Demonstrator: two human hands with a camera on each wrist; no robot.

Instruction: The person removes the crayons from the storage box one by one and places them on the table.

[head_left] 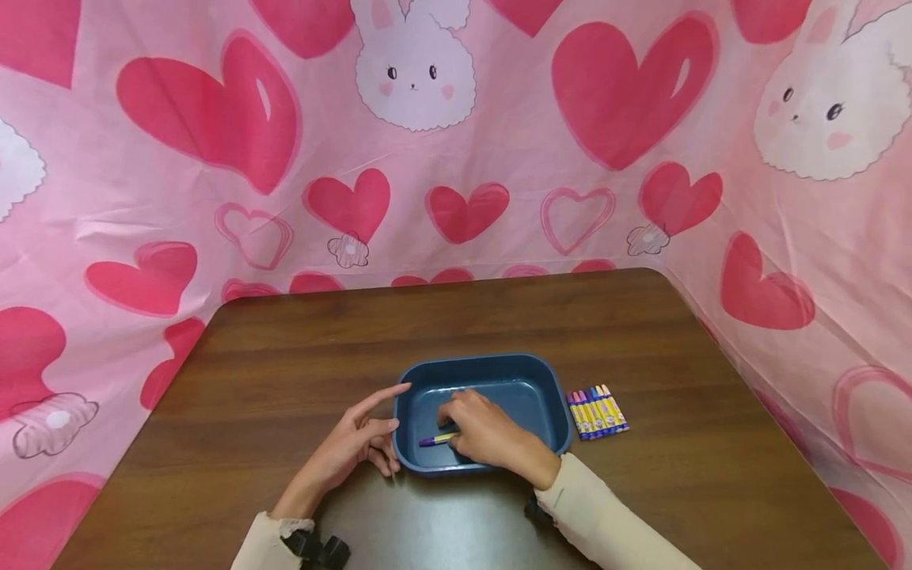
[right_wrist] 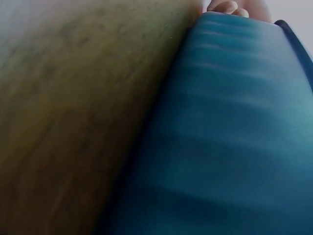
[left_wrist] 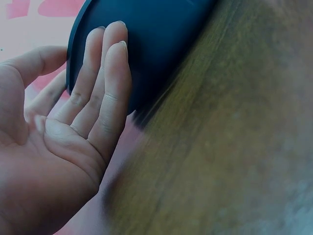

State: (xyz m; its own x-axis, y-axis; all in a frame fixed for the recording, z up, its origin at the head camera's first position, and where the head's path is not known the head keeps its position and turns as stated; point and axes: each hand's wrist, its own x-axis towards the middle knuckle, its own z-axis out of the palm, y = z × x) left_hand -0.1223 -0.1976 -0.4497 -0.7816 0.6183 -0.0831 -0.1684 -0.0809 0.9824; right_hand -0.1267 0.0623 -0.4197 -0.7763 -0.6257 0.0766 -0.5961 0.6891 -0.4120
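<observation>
A blue rectangular tray (head_left: 492,469) stands on the brown table. My right hand (head_left: 480,427) reaches down inside it, fingers curled around one end of a crayon (head_left: 437,439) with a purple tip and a yellow wrapper. The tray's side wall (right_wrist: 210,137) hides that hand in the right wrist view. At the tray's left end is my left hand (head_left: 356,439), its index finger and thumb at the rim. In the left wrist view the left hand's (left_wrist: 73,117) other fingers lie nearly straight along the outer wall.
Several crayons (head_left: 597,412) with yellow wrappers lie side by side in a row just right of the tray. The wooden table (head_left: 456,324) reaches back to a pink cloth (head_left: 399,158) printed with hearts and rabbits, which also hangs at both sides.
</observation>
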